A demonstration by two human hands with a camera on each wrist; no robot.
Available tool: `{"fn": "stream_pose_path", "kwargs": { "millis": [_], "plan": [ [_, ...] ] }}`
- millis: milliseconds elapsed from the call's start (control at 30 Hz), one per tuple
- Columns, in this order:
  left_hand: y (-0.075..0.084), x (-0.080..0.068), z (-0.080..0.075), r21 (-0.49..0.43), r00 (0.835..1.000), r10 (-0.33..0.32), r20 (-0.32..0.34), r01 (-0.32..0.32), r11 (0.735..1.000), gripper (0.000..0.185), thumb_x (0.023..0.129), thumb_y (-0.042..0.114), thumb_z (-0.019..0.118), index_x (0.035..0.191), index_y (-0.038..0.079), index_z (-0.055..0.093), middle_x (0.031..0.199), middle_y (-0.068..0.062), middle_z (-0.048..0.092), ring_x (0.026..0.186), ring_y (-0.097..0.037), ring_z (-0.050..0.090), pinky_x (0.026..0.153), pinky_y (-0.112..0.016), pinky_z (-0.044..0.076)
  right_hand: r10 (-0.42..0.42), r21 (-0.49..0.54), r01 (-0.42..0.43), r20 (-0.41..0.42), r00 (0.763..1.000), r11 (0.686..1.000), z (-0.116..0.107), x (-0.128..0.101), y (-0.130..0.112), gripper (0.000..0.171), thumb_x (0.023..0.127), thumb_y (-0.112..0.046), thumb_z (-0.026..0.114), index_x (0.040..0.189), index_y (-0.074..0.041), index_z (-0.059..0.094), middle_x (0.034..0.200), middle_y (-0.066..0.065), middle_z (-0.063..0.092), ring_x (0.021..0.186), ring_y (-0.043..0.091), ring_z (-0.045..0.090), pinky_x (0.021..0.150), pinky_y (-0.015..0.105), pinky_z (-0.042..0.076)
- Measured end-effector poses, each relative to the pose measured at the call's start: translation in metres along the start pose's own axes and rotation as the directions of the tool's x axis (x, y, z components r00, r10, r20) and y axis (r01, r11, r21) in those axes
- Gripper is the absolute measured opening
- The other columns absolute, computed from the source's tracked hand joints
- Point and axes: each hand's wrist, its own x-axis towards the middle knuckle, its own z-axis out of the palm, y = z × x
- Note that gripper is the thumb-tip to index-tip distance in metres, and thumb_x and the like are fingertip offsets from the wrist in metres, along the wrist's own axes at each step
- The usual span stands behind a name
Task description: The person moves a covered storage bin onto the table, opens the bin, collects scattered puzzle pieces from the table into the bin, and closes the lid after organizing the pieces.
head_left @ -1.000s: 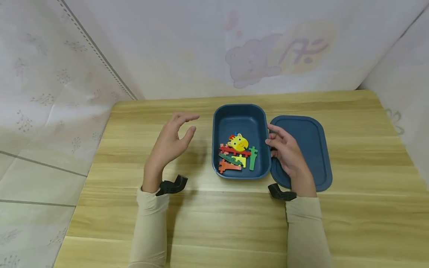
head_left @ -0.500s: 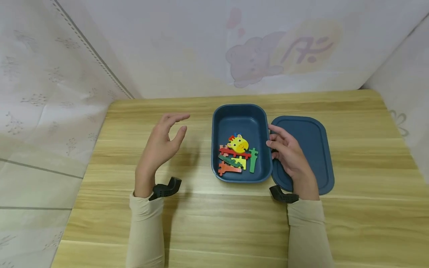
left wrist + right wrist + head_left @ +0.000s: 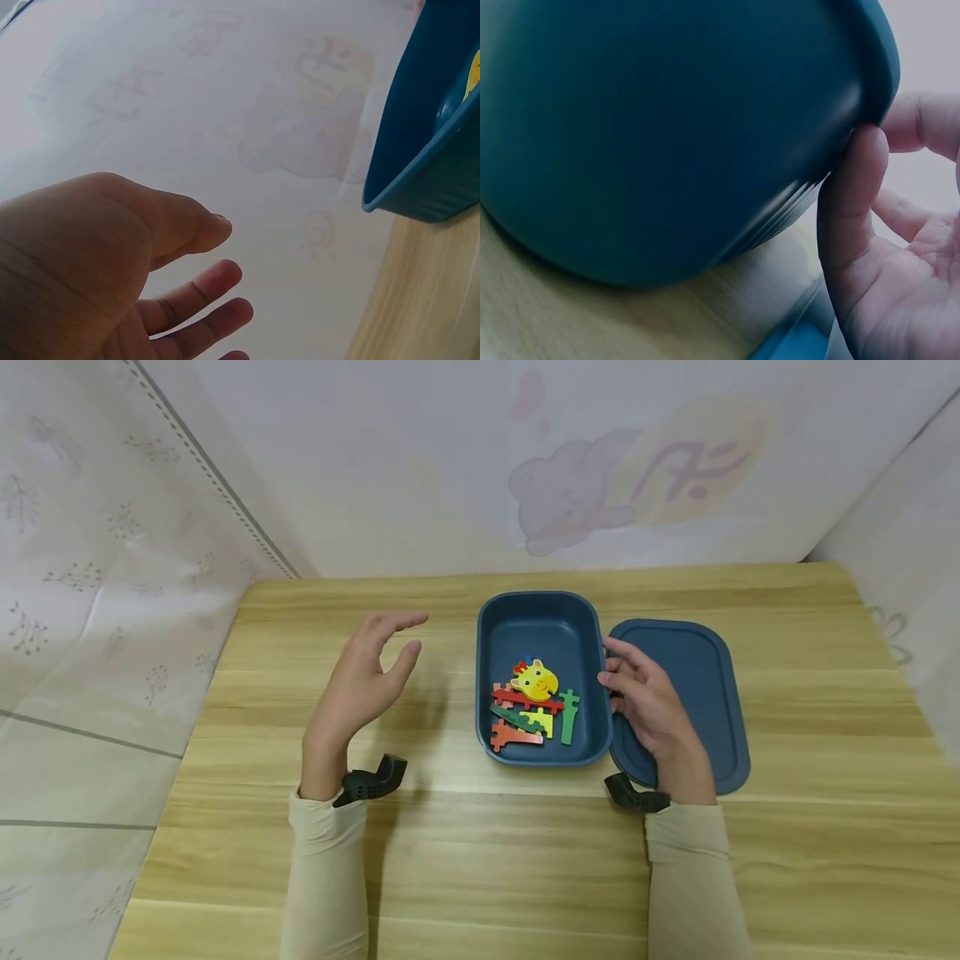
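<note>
A dark blue rectangular box (image 3: 546,763) stands on the table in the head view, its inside visible. Within it lie colourful puzzle pieces, among them a yellow giraffe-head piece (image 3: 537,680), a red piece (image 3: 517,699), a green piece (image 3: 570,718) and an orange piece (image 3: 516,735). My right hand (image 3: 651,700) touches the box's right side with thumb and fingertips, as the right wrist view confirms. To the left of the box and apart from it, my left hand (image 3: 358,685) hovers with thumb and fingers spread and nothing between them.
The matching blue lid (image 3: 693,685) lies flat right of the box, partly under my right hand. A wood-grain table (image 3: 495,877) carries everything. Pale patterned sheets (image 3: 390,468) hang behind the table and at both sides.
My left hand has drawn slightly left, away from the box, with its fingers in the same pose. The right hand stays against the box's side, and the pieces lie as before.
</note>
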Motion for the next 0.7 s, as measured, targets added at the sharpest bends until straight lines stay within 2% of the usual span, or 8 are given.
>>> {"fn": "stream_pose_path", "kwargs": {
  "millis": [333,567,700],
  "plan": [
    [0.0,0.002,-0.002,0.011,1.0,-0.013,0.002,0.013,1.0,0.038,0.107,0.012,0.061,0.145,0.012,0.064,0.144,-0.013,0.06,0.139,-0.029,0.054,0.119,-0.051,0.043,-0.009,0.027,0.009,-0.009,1.0,1.0,0.001,0.003,0.004,0.057,0.107,-0.003,0.058,0.16,-0.007,0.037,0.103,-0.005,0.062,0.08,0.006,0.063,0.063,0.021,0.058],
    [0.005,0.005,0.014,0.059,0.997,-0.022,0.069,0.018,0.998,0.038,0.107,0.017,0.061,0.145,0.013,0.063,0.145,-0.011,0.06,0.138,-0.029,0.055,0.115,-0.051,0.047,0.0,0.012,0.0,-0.013,1.0,1.0,0.004,-0.002,0.004,0.058,0.107,-0.004,0.058,0.16,-0.006,0.036,0.105,-0.006,0.062,0.081,0.006,0.063,0.062,0.021,0.056],
    [0.008,0.006,0.024,0.079,0.995,-0.038,0.097,0.03,0.996,0.039,0.108,0.021,0.061,0.146,0.015,0.062,0.146,-0.01,0.06,0.136,-0.029,0.056,0.112,-0.051,0.049,-0.003,-0.031,0.003,-0.014,1.0,1.0,0.004,-0.004,-0.001,0.056,0.107,-0.006,0.059,0.159,-0.008,0.039,0.105,-0.007,0.063,0.082,0.006,0.063,0.062,0.022,0.056]
  ]
}}
